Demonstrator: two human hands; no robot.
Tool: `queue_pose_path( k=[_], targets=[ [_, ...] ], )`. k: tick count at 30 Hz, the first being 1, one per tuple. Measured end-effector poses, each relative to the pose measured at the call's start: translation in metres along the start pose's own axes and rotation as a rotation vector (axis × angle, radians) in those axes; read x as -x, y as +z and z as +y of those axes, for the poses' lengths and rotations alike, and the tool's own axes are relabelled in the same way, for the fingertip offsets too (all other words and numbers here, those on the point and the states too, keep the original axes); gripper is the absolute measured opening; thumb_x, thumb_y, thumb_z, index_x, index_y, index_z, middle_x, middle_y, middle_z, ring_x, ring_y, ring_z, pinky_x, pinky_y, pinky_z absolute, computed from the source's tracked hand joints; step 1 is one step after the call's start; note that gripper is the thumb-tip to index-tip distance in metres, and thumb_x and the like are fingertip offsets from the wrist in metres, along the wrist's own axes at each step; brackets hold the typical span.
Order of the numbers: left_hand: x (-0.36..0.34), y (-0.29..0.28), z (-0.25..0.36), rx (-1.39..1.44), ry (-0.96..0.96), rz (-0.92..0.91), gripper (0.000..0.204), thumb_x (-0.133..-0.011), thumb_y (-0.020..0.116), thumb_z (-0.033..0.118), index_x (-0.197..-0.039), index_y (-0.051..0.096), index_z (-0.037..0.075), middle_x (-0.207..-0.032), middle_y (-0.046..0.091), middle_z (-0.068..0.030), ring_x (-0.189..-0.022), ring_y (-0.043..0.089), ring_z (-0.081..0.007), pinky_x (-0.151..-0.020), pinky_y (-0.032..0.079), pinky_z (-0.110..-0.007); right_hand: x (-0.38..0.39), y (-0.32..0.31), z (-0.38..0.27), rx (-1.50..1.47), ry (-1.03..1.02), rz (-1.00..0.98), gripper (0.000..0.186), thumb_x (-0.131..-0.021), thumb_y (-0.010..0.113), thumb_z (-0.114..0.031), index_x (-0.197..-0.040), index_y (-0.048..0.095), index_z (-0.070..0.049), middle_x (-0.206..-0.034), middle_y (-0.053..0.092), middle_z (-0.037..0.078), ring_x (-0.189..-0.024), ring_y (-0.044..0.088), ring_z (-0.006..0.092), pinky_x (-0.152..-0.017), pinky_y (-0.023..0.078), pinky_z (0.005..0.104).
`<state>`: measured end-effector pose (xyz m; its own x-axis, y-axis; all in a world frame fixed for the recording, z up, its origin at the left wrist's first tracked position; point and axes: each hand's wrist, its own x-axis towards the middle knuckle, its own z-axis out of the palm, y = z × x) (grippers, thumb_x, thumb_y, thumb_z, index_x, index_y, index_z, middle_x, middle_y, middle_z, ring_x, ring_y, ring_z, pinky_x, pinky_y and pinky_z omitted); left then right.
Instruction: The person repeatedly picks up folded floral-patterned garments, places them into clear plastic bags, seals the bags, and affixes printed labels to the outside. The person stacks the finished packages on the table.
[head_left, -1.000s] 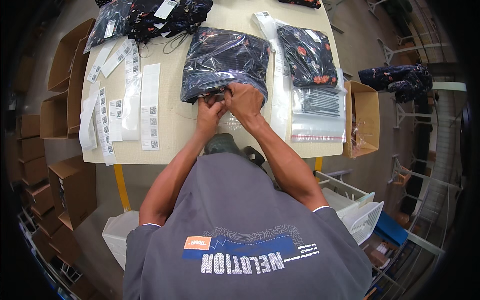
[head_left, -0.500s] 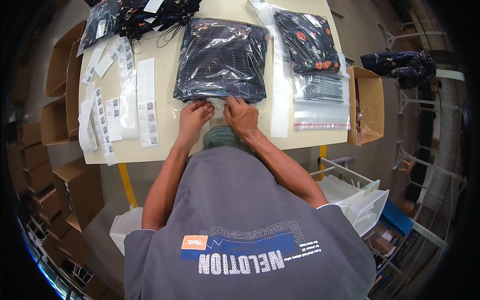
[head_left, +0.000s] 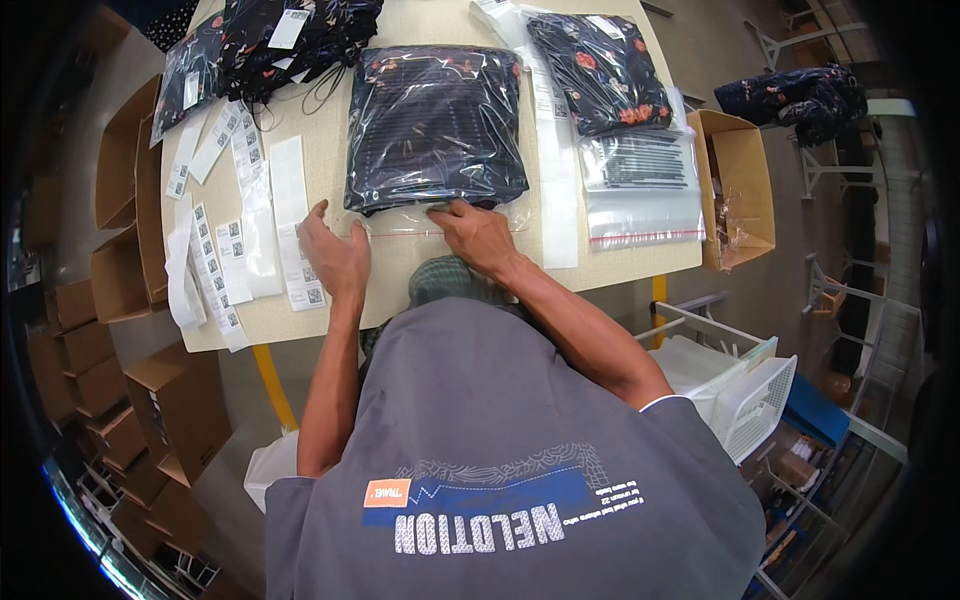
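A dark floral garment, folded in a clear plastic bag [head_left: 436,125], lies in front of me. The bag's transparent flap [head_left: 395,222], edged by a red line, spreads toward me below the garment. My right hand [head_left: 476,235] pinches the bag at its near edge, right of the middle, with the fingers curled together. My left hand [head_left: 338,252] is open beside the flap's left end, thumb and fingers apart and holding nothing. Just left of it lies a strip of white labels [head_left: 297,225] with printed square codes.
Other label strips [head_left: 208,270] cover the table's left side, below dark floral garments [head_left: 290,50]. To the right lie a bagged floral garment [head_left: 605,75] and a stack of clear bags [head_left: 642,185]. Cardboard boxes [head_left: 735,190] flank the table; a white basket [head_left: 745,405] stands below right.
My left hand has let go of the bag's near edge and moved left and toward me, fingers spreading. The right hand still pinches the edge. More of the flap shows, lying flatter.
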<state>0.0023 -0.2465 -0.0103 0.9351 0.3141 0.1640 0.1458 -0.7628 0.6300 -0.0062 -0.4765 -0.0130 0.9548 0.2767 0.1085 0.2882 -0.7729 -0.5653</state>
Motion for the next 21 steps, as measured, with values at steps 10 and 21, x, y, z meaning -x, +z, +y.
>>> queue_pose_path(
  k=[10,21],
  targets=[
    [-0.014,0.006,-0.025,-0.026,-0.081,-0.287,0.028,-0.084,0.068,0.018,-0.104,0.069,-0.002,-0.072,0.068,-0.0126,-0.067,0.066,-0.0278,-0.068,0.052,-0.039,-0.002,0.007,-0.011,0.097,0.151,-0.027,0.016,-0.088,0.056,-0.015,-0.097,0.067,-0.008,-0.096,0.068,0.014,-0.081,0.069,0.0346,-0.068,0.056,0.049],
    [-0.012,-0.034,-0.018,0.628,-0.711,-0.809,0.021,-0.091,0.063,0.013,-0.102,0.067,-0.005,-0.088,0.071,-0.0119,-0.069,0.066,-0.0152,-0.058,0.052,-0.026,-0.012,-0.006,-0.089,0.168,-0.094,0.506,0.027,-0.076,0.066,-0.009,-0.102,0.071,-0.009,-0.108,0.062,0.008,-0.108,0.058,0.0265,-0.095,0.042,0.0429]
  ],
)
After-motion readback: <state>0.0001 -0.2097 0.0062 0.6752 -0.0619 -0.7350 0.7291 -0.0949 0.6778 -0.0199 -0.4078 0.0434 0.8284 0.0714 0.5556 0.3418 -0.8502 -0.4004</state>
